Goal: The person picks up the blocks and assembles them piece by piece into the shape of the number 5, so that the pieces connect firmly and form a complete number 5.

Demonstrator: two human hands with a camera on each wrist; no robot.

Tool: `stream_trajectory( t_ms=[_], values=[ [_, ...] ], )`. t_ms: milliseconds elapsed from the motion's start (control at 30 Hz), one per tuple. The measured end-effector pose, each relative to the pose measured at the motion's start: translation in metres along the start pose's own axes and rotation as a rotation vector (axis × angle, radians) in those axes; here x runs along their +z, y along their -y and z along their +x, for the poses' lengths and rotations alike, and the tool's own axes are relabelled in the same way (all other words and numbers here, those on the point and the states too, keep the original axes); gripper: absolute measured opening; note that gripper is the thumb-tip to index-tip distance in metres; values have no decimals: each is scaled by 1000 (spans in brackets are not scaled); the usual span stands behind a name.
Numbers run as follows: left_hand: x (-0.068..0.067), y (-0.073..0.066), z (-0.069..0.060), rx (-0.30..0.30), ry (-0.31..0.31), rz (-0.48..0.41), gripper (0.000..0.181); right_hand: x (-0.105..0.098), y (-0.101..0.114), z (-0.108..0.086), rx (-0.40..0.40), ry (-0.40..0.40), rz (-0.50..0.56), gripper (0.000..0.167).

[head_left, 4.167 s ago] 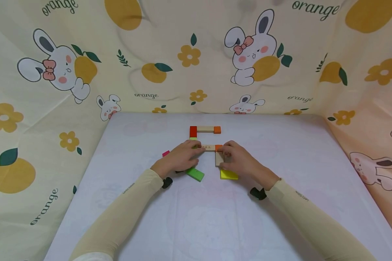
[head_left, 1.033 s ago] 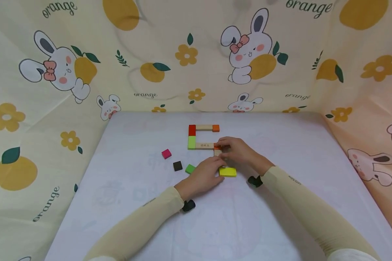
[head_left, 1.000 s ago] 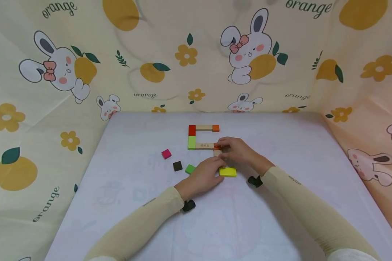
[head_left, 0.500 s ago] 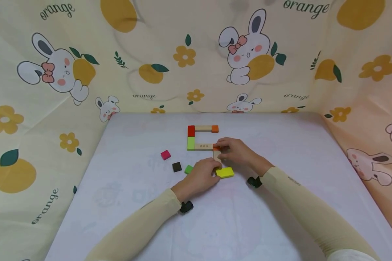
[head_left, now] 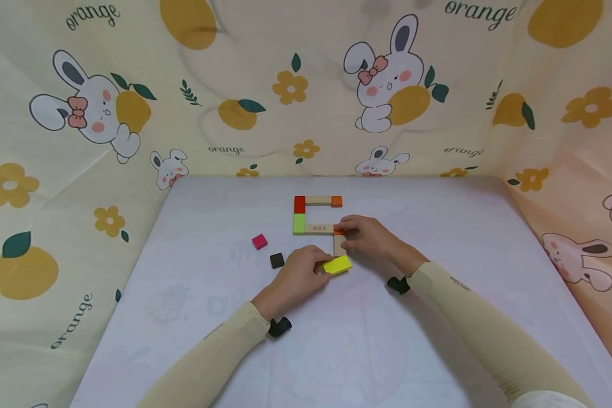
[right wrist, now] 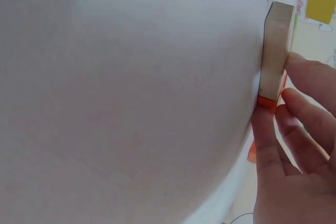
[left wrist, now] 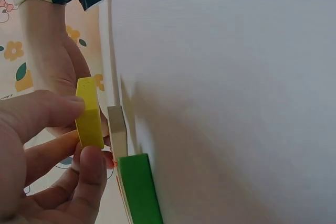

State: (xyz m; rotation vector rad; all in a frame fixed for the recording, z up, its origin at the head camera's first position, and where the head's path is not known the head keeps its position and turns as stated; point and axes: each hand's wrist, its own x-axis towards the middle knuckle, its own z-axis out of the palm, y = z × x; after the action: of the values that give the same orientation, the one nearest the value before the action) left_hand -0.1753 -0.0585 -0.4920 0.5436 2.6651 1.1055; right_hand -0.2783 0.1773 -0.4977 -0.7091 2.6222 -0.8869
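In the head view, my left hand (head_left: pixel 296 275) holds a yellow block (head_left: pixel 338 265) by its left end. The left wrist view shows the thumb and fingers pinching this yellow block (left wrist: pixel 90 114) above the table. My right hand (head_left: pixel 372 238) rests at the corner of a block outline, touching an orange block (head_left: pixel 339 231) and an upright plain wooden block (head_left: pixel 339 245). In the right wrist view, the thumb lies against that wooden block (right wrist: pixel 277 51) and fingertips meet the orange block (right wrist: pixel 267 104). A green block (left wrist: pixel 137 187) shows in the left wrist view; my left hand hides it from the head view.
The outline continues with a printed wooden block (head_left: pixel 319 229), a light green block (head_left: pixel 298 224), a red block (head_left: pixel 299 204), a plain block (head_left: pixel 318 200) and another orange block (head_left: pixel 336 201). A pink block (head_left: pixel 259 242) and a black block (head_left: pixel 277 260) lie left on the white table (head_left: pixel 438 340).
My left hand has left the printed block, reached the yellow block, taken hold of it, and carried it left and slightly up, tilting it. The right hand stays at the corner.
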Motion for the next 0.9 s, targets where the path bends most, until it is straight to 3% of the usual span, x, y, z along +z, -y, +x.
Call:
stream_trajectory(
  t_ms=[367,900],
  values=[
    [-3,5,1,10,4,115,38,0,0,0,11,7,-17,49],
    [-1,9,7,21,29,193,35,1,3,0,-21,7,-69,51]
  ],
)
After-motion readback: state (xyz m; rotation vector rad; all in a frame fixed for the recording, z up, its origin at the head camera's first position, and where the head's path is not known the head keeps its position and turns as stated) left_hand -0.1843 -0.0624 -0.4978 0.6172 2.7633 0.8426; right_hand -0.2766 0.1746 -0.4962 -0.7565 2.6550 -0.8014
